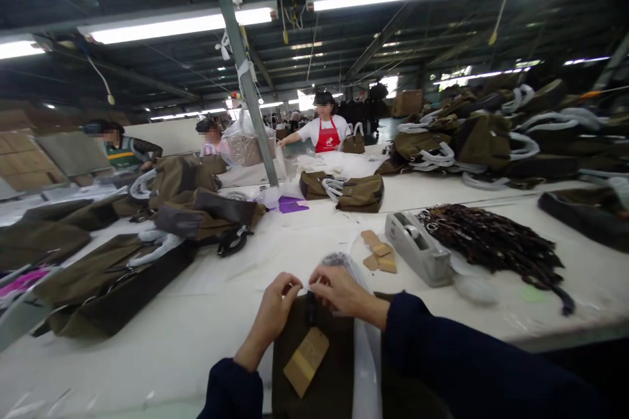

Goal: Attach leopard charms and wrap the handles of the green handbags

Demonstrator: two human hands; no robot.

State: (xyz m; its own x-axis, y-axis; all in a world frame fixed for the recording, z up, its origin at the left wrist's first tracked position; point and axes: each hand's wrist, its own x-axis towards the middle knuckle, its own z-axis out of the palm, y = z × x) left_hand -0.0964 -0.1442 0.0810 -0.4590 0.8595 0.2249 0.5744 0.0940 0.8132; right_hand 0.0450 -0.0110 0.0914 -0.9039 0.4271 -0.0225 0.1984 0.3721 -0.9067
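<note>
An olive-brown bag [337,373] stands close in front of me, with a white-wrapped handle [367,360] running down its right side. My left hand [274,311] is at the bag's top edge, thumb and fingertips pinched together. Just beside it, my right hand [346,296] pinches too, its fingertips nearly meeting those of the left. Whatever lies between the fingers is too small to make out. Below them a short dark strap [310,309] hangs at the bag's top. A brown card tag [306,361] with a yellowish band lies tilted against the front.
Right of my hands are a grey tape dispenser [417,249], brown card pieces [379,252] and a heap of dark straps [491,239]. Similar bags lie at left [118,281], ahead [361,193] and piled at right [481,141]. A metal post [246,72] rises beyond; co-workers [327,131] stand behind.
</note>
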